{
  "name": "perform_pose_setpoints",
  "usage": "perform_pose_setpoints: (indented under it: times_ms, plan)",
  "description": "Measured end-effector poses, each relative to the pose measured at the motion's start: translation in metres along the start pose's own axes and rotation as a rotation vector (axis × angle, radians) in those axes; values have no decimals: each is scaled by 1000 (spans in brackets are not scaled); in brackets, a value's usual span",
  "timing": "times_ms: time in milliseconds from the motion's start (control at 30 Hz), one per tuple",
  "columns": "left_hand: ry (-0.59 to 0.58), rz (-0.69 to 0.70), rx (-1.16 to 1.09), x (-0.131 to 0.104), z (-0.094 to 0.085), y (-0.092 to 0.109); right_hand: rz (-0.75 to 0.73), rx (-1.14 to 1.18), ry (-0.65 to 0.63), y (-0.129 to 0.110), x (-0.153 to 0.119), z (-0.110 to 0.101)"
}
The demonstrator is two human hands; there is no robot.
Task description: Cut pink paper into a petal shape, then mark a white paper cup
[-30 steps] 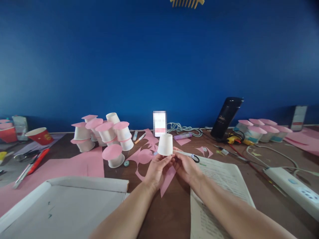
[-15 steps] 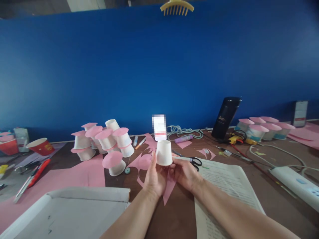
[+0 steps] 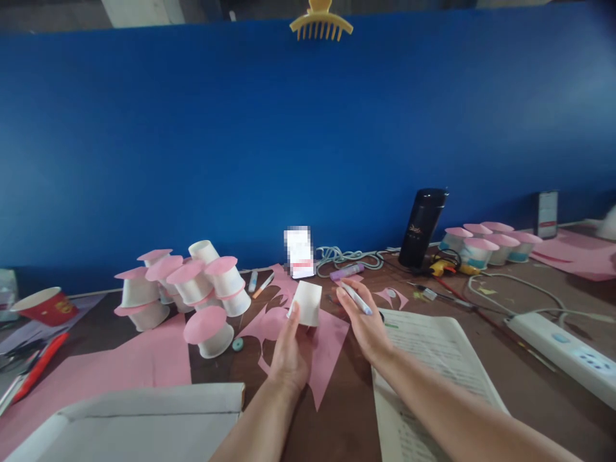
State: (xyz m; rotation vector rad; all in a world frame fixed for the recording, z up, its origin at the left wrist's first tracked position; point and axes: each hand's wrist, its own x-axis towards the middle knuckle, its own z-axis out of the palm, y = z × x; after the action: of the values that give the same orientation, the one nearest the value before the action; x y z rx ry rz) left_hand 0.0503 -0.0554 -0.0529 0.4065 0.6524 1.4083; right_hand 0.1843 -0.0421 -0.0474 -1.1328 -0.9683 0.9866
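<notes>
My left hand [image 3: 289,359] is closed around a plain white paper cup [image 3: 308,303], which tilts above the table. Between the fingers of my right hand [image 3: 368,327] is a white pen [image 3: 356,298], held to the right of the cup and apart from it. Under the cup and my left hand lies a pink paper sheet [image 3: 330,350] with cut edges. Left of it are pink scraps [image 3: 255,327] and a small teal ring [image 3: 237,344]. White cups with pink paper discs [image 3: 210,330] stand stacked farther left.
A printed sheet [image 3: 433,366] lies under my right forearm. A black flask [image 3: 422,228], a power strip [image 3: 568,350] with cables and more pink-topped cups [image 3: 500,247] are at right. A phone [image 3: 299,250] leans on the blue partition. A red-handled cutter [image 3: 41,369] lies at left.
My right hand has moved away from the cup to the right, with the pen now angled across its fingers. The cup has tilted in my left hand, and the view has shifted slightly.
</notes>
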Motion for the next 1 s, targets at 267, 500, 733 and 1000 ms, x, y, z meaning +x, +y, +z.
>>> perform_pose_setpoints:
  times_ms: [267,500,733,1000]
  plan:
    - [-89,28,431,-10,4,-5,86,327,-115,2,7,4]
    - [-90,25,296,-9,1,-9,44,277,-168,5,6,4]
    - [131,-80,-113,4,2,-5,-373,-142,-78,6,-1,0]
    - [-24,-151,-189,7,-1,-3,-877,-606,-244,-3,-12,-5]
